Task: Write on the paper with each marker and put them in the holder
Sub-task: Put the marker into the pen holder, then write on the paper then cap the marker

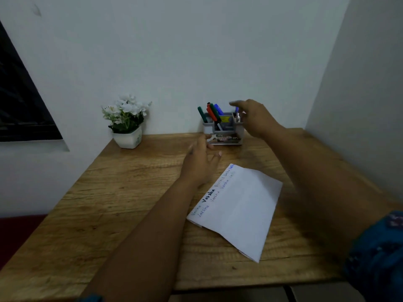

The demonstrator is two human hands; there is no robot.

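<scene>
A grey holder stands at the back of the wooden desk, against the wall. Several markers, green, red and blue, lean in its left part, and a blue one stands in its right part. My right hand hovers at the holder's right side with fingers stretched out, holding nothing. My left hand is in front of the holder, fingers spread, its fingertips near the holder's base. The white folded paper lies on the desk with rows of handwriting along its left edge.
A white pot of white flowers stands at the back left of the desk. Walls close in behind and to the right. A dark window frame is on the left wall.
</scene>
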